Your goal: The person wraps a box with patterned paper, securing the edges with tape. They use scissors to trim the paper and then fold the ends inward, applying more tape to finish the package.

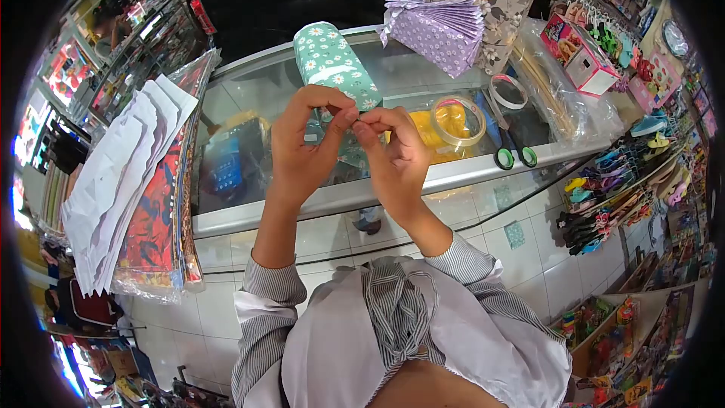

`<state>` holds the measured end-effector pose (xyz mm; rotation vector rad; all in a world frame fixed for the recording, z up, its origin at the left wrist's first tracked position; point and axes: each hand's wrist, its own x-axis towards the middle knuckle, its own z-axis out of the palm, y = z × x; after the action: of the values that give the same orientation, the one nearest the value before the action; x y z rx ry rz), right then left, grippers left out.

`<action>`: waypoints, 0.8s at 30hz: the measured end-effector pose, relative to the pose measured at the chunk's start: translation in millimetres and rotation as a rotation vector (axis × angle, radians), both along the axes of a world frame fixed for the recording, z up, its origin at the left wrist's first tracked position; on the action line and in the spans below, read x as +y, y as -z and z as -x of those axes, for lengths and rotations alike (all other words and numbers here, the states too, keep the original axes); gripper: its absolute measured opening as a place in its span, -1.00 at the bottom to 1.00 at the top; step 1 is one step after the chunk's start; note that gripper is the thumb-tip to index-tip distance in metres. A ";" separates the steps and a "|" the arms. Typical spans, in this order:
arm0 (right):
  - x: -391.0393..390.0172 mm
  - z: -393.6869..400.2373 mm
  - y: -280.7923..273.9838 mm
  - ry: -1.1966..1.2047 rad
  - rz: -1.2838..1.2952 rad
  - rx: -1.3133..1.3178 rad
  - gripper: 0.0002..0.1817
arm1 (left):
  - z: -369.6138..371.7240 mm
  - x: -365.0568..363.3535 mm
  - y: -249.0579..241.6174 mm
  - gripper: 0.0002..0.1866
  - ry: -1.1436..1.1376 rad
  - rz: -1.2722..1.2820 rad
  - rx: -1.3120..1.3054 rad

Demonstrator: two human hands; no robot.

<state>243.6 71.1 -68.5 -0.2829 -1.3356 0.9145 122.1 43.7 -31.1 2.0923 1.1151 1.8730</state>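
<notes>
Left hand (302, 143) and right hand (394, 157) meet fingertip to fingertip above the glass table (249, 98); each grip is pinched together on something too small to identify (tape, perhaps). Green daisy box (334, 60) lies just behind them. Tape roll (457, 121) and scissors (504, 140) sit to the right.

Whatever the left hand (306, 143) and right hand (393, 159) pinch, too small to tell

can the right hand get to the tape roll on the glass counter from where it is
Probably yes: the tape roll lies flat just beyond the right hand, nothing between them, though its fingers are pinched against the left hand.
</notes>
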 end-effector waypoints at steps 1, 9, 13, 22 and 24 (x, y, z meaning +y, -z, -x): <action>0.0 -1.8 -1.6 0.028 -0.028 -0.048 -0.88 | 1.0 0.2 0.4 -0.80 0.009 -0.001 -0.004; -1.9 2.1 -0.4 0.041 0.014 -0.010 -0.89 | 2.7 4.1 7.5 -0.79 0.146 -0.010 -0.202; -1.5 3.6 -1.5 0.044 -0.017 0.022 -0.89 | 3.4 5.0 10.6 -0.78 0.141 -0.021 -0.188; -1.7 12.9 7.4 -0.010 0.043 0.141 -0.90 | 4.4 6.3 11.0 -0.78 0.127 -0.046 -0.114; -3.2 15.4 7.6 -0.006 0.049 0.167 -0.90 | 4.0 6.7 11.2 -0.79 0.100 -0.066 -0.058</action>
<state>228.2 67.9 -76.2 -0.2356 -1.1623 0.9560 118.1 50.4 -42.3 2.0717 0.9304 1.9359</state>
